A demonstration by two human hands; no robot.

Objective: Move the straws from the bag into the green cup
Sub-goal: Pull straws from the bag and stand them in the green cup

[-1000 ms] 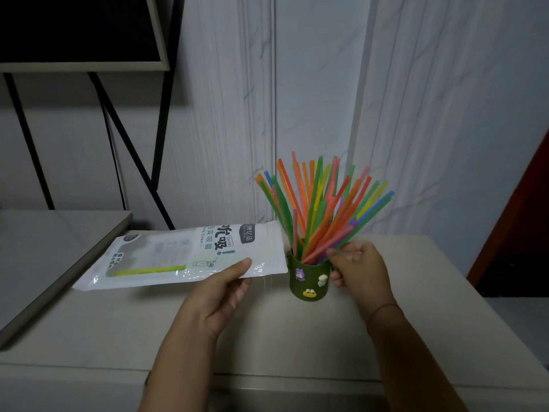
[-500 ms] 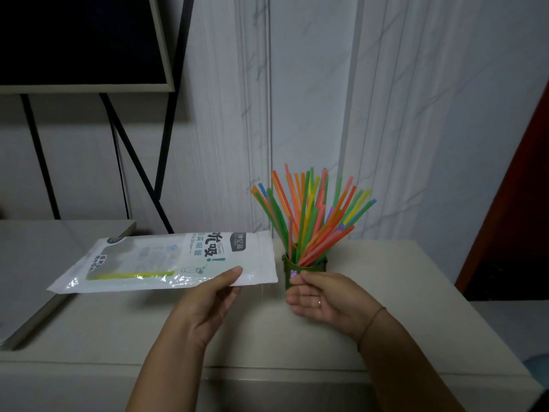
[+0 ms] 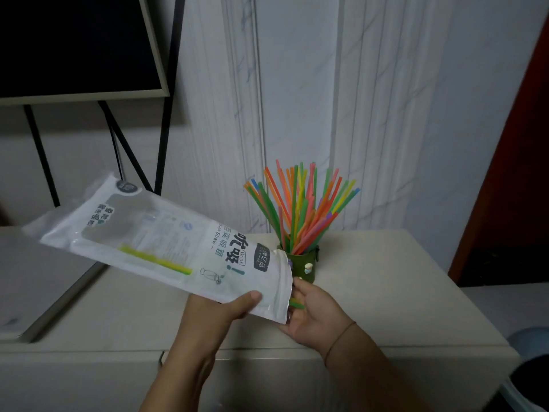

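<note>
Where tubular straws fan, left hand grips glossy flat bag.

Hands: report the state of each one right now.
Left hand: holds the bag near its mouth, thumb on top.
Right hand: at the bag's mouth, a green straw end against it; grip cannot be told.

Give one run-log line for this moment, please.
left hand: holds bag tilted | right hand: at bag mouth, green straw showing | green cup: holds straws

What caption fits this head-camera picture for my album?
Left hand holds the straw bag tilted, right hand at its mouth, beside the green cup.
</note>
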